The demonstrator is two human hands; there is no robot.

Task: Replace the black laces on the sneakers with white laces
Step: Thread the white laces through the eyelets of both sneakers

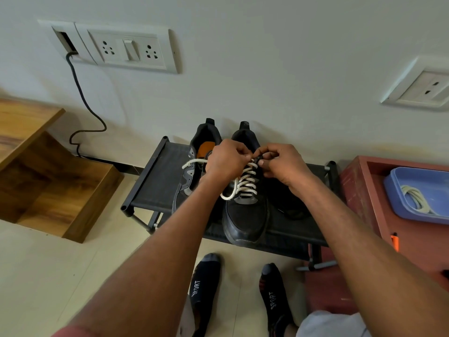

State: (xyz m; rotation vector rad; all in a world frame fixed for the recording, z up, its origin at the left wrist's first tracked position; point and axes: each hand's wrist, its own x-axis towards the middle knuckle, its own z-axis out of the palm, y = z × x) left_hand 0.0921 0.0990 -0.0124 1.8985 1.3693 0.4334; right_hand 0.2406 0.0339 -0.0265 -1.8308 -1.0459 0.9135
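White lace (246, 182) runs crisscross up the right sneaker (245, 203) on the rack (155, 181) — my left hand (224, 161) and right hand (281, 166) both pinch it at the top eyelets. Loose end trails over the left sneaker (194, 164). More white lace in the blue tub (413, 190).

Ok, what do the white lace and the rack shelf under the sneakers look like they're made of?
White lace: looks like woven cotton or polyester cord, matte, off-white, with visible braid texture. Rack shelf: seems to be dark fabric stretched between black tubes, matte and slightly creased; tube material unclear.
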